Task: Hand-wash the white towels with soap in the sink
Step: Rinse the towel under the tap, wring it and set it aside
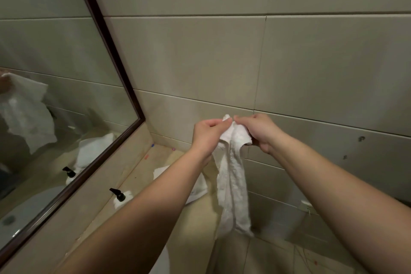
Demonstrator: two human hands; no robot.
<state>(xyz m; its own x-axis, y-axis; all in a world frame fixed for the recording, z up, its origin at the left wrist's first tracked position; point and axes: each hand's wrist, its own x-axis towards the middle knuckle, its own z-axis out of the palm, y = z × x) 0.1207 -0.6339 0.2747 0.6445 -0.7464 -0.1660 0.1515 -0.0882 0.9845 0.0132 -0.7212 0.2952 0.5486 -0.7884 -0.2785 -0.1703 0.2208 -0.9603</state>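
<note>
1. My left hand (208, 134) and right hand (259, 132) hold one white towel (232, 184) up in front of the tiled wall (222, 55), off the right end of the counter (142, 176). It hangs down long and crumpled.
2. Fingers: both hands pinch the top edge of the towel, thumbs against forefingers, hands almost touching. Other fingers are curled, not spread.
3. A second white towel (199, 187) lies on the counter, partly hidden behind my left forearm.
4. The soap pump bottle (121, 198) stands on the counter near the mirror (55, 95). No hand is on it.
5. The sink itself I see only as reflection in the mirror, w/ no towel in it.
6. Progress: I can't tell if this towel is wet or soapy. I judge the washing is approx. at beginning or between towels; soaping, rubbing, rinsing are probably left.
</note>
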